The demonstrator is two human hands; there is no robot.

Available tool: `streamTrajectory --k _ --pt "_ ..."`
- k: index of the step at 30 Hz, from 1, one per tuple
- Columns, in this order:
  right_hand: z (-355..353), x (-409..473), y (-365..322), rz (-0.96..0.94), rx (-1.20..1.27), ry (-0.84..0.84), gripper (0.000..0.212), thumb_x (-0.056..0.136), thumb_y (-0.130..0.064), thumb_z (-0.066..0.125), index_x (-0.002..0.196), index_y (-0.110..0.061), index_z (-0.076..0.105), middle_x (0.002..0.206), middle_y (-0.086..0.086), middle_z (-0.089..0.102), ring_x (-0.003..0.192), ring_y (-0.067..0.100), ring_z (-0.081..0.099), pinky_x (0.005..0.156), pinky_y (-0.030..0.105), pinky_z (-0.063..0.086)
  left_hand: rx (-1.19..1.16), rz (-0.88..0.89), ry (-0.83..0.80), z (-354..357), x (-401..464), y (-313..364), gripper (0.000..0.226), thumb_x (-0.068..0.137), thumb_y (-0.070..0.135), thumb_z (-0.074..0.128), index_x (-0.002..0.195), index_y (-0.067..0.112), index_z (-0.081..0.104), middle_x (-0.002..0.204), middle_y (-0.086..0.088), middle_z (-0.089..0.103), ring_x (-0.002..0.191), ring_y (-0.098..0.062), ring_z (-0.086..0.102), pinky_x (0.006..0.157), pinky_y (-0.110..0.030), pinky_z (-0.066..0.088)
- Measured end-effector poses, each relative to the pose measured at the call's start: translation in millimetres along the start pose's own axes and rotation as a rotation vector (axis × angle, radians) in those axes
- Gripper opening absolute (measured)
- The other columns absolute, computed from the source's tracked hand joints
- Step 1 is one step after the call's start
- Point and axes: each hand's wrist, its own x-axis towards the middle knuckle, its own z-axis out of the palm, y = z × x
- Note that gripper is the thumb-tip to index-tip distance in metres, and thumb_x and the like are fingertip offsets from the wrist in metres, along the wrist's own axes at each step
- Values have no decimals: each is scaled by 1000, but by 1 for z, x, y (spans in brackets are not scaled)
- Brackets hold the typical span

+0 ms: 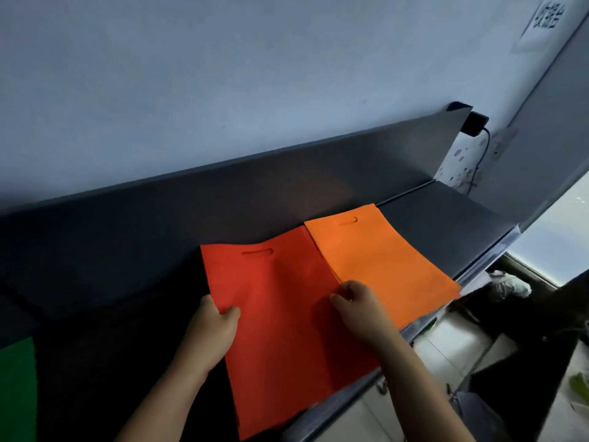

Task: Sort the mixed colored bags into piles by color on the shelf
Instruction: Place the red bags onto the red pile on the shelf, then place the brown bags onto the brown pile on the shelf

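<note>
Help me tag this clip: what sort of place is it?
Probably a shop or stockroom: a dark metal shelf against a wall, flat red bags and orange bags, a paper wall sign.

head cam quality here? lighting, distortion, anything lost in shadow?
Head view: dim, bluish overall; wide-angle bend curves the shelf edge. Red bag and orange bag read clearly, as do the left hand and right hand. Lower left is crushed to black around the green bag; window area at right is blown out.

My one head view looks forward and down, close over the dark shelf [446, 224], with the wall [223, 74] behind.
</note>
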Motion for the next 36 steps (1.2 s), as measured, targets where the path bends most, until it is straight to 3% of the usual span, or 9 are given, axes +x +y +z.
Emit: streamTrajectory --k 3,8,13,19,24,30,32,34,36 --pt "-6 28 5 -24 -51 -23 12 97 -23 66 100 -12 69 83 0 67 83 28 67 67 32 40 49 -48 50 17 6 10 40 73 40 54 105 20 67 90 4 76 80 -14 72 81 -38 59" --pt "-24 53 22 -144 -158 -37 23 96 -24 66 112 -7 67 103 15 75 101 38 69 76 39 44 70 -120 169 49 7 26 39 79 39 57 112 19 66 98 5 74 88 -13 70 86 -35 56" --pt "-39 58 34 -270 -216 -78 43 96 -28 65 133 -6 56 128 14 60 113 38 64 94 45 51 67 -184 373 82 -7 44 65 90 32 62 149 9 43 133 -10 64 116 -29 65 103 -40 51" --pt "-52 54 21 -543 -389 90 40 83 -30 78 115 -8 66 115 13 62 106 38 62 89 49 56 30 -164 532 91 -37 59 71 99 28 59 161 19 25 150 -2 49 129 -18 55 104 -34 46" --pt "-22 51 -6 -665 -50 -180 33 90 -15 73 122 -11 67 118 9 64 111 33 65 100 40 51 18 -195 633 66 -83 40 66 101 25 56 161 23 27 157 3 44 137 -12 48 110 -32 41" --pt "53 -20 -47 -863 29 -478 26 93 -14 73 118 -15 68 115 1 62 100 20 68 90 35 56 -74 -305 870 13 -173 -18 63 102 20 57 159 21 29 152 5 48 128 -11 53 102 -28 43" --pt "78 -59 -61 -898 28 -632 25 97 -19 70 121 -20 66 119 -3 58 99 8 63 83 20 52 -112 -346 978 -4 -214 -46 63 102 18 55 159 19 29 151 3 49 127 -15 55 100 -27 42" --pt "101 -100 -74 -895 27 -778 23 100 -23 68 122 -24 64 121 -6 57 99 1 60 82 13 47 -138 -396 1064 -18 -255 -70 63 102 19 54 160 20 28 148 6 49 119 -21 60 91 -27 46" --pt "117 -141 -85 -867 40 -901 19 101 -24 66 120 -28 62 120 -9 57 101 0 60 85 18 51 -178 -440 1119 -33 -292 -94 62 103 20 52 160 21 27 148 8 48 112 -20 63 76 -25 47"
